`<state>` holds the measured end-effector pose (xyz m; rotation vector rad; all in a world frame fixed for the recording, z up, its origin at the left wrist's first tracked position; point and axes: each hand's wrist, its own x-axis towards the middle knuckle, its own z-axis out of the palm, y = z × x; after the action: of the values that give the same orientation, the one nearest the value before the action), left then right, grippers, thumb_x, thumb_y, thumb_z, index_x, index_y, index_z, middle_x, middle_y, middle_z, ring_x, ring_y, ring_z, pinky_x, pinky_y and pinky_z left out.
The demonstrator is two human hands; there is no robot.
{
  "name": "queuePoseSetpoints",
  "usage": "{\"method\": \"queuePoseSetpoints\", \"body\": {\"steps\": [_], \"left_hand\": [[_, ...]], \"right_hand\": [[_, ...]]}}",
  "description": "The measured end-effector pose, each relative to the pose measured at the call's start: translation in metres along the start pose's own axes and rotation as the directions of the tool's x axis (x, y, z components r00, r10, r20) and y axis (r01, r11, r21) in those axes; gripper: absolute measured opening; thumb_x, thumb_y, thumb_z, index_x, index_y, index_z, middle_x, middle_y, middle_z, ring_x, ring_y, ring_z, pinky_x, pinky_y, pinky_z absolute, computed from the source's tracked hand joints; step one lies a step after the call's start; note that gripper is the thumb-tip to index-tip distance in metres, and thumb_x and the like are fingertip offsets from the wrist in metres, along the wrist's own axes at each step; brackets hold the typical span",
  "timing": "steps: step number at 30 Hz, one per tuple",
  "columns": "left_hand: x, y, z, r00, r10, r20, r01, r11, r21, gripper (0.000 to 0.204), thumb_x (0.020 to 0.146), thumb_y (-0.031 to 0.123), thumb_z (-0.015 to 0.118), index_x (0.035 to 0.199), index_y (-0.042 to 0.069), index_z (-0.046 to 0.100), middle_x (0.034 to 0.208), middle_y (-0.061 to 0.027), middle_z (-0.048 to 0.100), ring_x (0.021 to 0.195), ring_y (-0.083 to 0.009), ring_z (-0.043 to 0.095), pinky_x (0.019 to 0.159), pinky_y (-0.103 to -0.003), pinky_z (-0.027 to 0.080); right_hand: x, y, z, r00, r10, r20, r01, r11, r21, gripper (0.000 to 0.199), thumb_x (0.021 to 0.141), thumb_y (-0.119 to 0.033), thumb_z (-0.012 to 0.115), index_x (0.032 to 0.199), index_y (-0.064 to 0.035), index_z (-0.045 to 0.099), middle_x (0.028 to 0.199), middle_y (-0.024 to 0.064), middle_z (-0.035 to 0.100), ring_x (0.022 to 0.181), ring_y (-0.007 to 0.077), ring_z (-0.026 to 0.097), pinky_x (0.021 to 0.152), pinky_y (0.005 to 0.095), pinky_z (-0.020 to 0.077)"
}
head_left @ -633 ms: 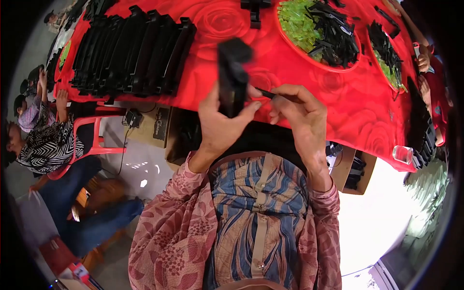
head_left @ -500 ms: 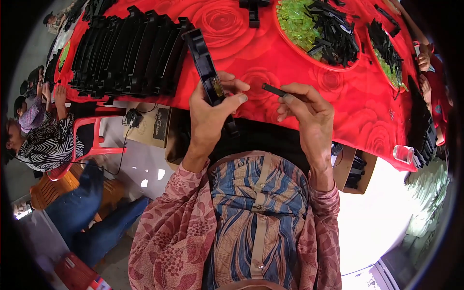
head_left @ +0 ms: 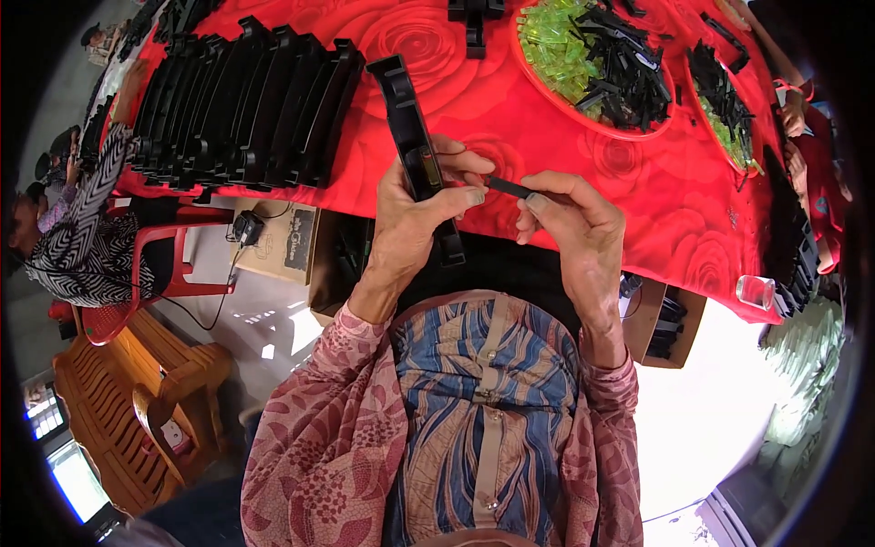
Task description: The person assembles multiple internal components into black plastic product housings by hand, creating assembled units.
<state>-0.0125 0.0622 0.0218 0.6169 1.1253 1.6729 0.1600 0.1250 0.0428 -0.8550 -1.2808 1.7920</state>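
Head view: a long black part (head_left: pixel 409 125) is held over the near edge of the table (head_left: pixel 396 32), tilted so that its far end leans to the person's left and its near end shows below the thumb. A small amber-toned patch shows inside its hollow. The left hand (head_left: pixel 407 223) has its grip closed around the middle of this part, thumb on one side and fingers on the other. Just beside the left fingertips is a small black strip (head_left: pixel 512 188), pinched at its other end between thumb and fingers in the grip of the right hand (head_left: pixel 581 228); whether it touches the left fingers is hard to tell.

Beyond the hands, red cloth printed with roses covers the table. To the left, a row of similar black parts (head_left: pixel 241 105) lies packed side by side. To the right, a round orange-red tray (head_left: pixel 632 136) holds yellow-green translucent pieces (head_left: pixel 552 50) and small black pieces (head_left: pixel 627 77); another tray farther right carries a similar mix. A clear glass (head_left: pixel 756 292) stands near the right-hand corner.

Below the table edge are cardboard boxes (head_left: pixel 284 239). Farther left, a person (head_left: pixel 87 264) in zigzag-patterned clothes sits on a red chair (head_left: pixel 162 244), near a wooden bench (head_left: pixel 114 415).
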Motion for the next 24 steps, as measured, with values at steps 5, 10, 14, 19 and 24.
{"method": "queuePoseSetpoints", "body": {"steps": [5, 10, 14, 19, 24], "left_hand": [[0.0, -0.001, -0.003, 0.998, 0.06, 0.035, -0.063, 0.993, 0.097, 0.045, 0.075, -0.007, 0.073, 0.115, -0.001, 0.052, 0.099, -0.0144, 0.07, 0.086, -0.0149, 0.065, 0.072, -0.027, 0.054], [-0.004, -0.002, 0.001, 0.991, 0.127, 0.037, -0.131, 0.98, 0.153, 0.043, 0.075, -0.008, 0.072, 0.114, -0.003, 0.052, 0.094, -0.0124, 0.07, 0.087, -0.0142, 0.065, 0.081, -0.029, 0.053], [-0.007, 0.002, 0.004, 0.989, 0.15, 0.015, -0.148, 0.942, 0.301, 0.043, 0.075, -0.008, 0.072, 0.113, -0.003, 0.052, 0.091, -0.0116, 0.07, 0.087, -0.0146, 0.066, 0.081, -0.028, 0.052], [-0.009, -0.001, 0.005, 0.991, 0.084, -0.106, -0.053, 0.961, 0.271, 0.039, 0.076, -0.007, 0.072, 0.11, -0.001, 0.054, 0.089, -0.009, 0.07, 0.08, -0.0122, 0.065, 0.071, -0.024, 0.052], [-0.007, -0.009, 0.005, 0.99, 0.062, -0.129, -0.04, 0.985, 0.165, 0.037, 0.077, -0.006, 0.071, 0.11, -0.001, 0.055, 0.09, -0.0078, 0.069, 0.076, -0.0108, 0.064, 0.068, -0.023, 0.052]], "right_hand": [[0.001, 0.0, 0.0, 0.998, 0.05, 0.026, -0.051, 0.998, 0.045, 0.018, 0.093, -0.001, 0.058, 0.107, 0.0065, 0.065, 0.083, 0.0113, 0.065, 0.07, 0.0153, 0.062, 0.061, 0.0285, 0.053], [0.004, 0.006, -0.004, 0.996, 0.089, 0.031, -0.092, 0.986, 0.138, 0.02, 0.096, -0.007, 0.056, 0.108, 0.0062, 0.065, 0.083, 0.0114, 0.065, 0.068, 0.0158, 0.062, 0.058, 0.0286, 0.0519], [0.005, 0.011, -0.007, 0.989, 0.12, 0.083, -0.136, 0.967, 0.214, 0.02, 0.096, -0.01, 0.058, 0.105, 0.0057, 0.066, 0.083, 0.0114, 0.065, 0.067, 0.0157, 0.063, 0.056, 0.0283, 0.0522], [0.007, 0.012, -0.006, 0.997, 0.078, 0.016, -0.08, 0.988, 0.131, 0.02, 0.097, -0.012, 0.059, 0.104, 0.005, 0.065, 0.085, 0.0123, 0.066, 0.068, 0.0159, 0.064, 0.057, 0.0269, 0.0531], [0.001, 0.016, -0.01, 0.994, -0.101, -0.045, 0.1, 0.995, -0.027, 0.015, 0.09, 0.0, 0.064, 0.105, 0.0054, 0.064, 0.091, 0.0126, 0.067, 0.077, 0.0137, 0.066, 0.065, 0.0261, 0.056]]}}
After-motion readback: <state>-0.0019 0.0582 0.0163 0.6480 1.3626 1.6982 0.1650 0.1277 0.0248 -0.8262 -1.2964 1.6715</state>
